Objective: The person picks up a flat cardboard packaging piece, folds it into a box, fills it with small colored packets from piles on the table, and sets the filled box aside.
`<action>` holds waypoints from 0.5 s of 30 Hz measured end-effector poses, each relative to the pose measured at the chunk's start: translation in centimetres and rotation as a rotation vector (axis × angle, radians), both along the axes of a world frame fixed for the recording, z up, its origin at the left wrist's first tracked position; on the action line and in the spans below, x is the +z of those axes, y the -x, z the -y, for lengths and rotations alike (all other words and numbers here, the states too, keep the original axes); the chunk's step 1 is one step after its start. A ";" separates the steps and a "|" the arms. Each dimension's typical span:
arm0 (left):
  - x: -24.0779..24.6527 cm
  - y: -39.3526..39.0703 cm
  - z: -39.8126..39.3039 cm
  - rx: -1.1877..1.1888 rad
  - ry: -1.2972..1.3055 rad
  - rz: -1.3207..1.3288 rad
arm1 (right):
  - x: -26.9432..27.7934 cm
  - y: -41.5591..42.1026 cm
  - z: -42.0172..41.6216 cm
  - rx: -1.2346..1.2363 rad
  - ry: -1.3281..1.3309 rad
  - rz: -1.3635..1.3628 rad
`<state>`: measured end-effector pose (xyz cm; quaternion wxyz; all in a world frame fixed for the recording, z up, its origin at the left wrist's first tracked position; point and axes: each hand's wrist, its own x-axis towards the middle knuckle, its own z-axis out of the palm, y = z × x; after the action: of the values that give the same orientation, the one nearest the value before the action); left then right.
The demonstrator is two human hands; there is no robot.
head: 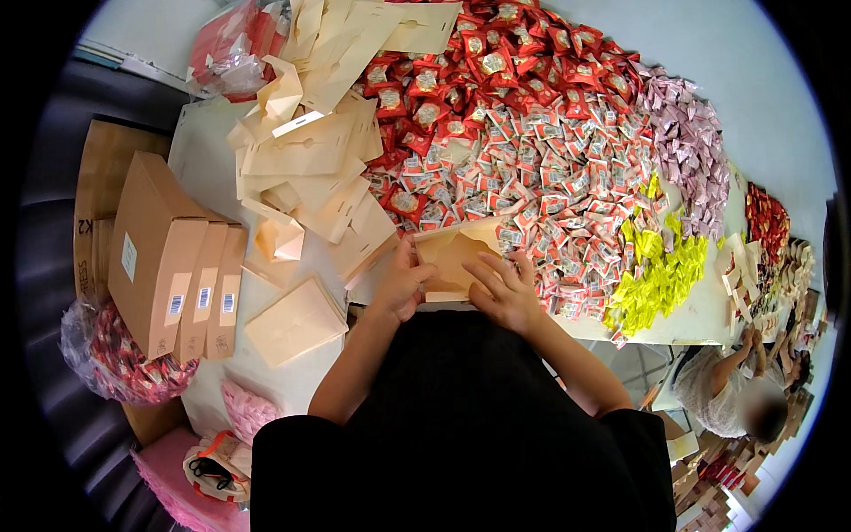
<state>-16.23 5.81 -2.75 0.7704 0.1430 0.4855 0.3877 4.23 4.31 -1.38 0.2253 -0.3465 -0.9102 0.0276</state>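
Note:
Close in front of my body is a partly folded cream paperboard box (452, 266) with a wavy-edged opening. My left hand (403, 282) grips its left side, the thumb pressed on the near corner. At the right side, my right hand (505, 292) holds the box with fingers spread over the opening and wall. The box's inside looks bare where it shows. Just beyond it lie small white-and-red wrapped packets (552, 179). Left of my left hand, flat paperboard blanks (299, 153) lie in an untidy pile, with a stack of flattened pieces (297, 322) nearer me.
Red wrapped packets (492, 63), mauve packets (688, 133) and yellow packets (655, 272) are heaped on the table (286, 386). Brown cartons (159, 259) stand at the left beside a plastic bag of red packets (143, 359). A person (718, 386) works at the far right.

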 end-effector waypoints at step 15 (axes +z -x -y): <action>0.8 1.9 1.0 -0.211 -0.064 -0.158 | 2.6 1.3 -5.7 0.018 1.026 0.092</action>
<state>-18.12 4.82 -1.91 0.7615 0.2477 0.5142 0.3072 2.95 9.98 1.26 -0.0141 -0.4053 -0.7915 0.4572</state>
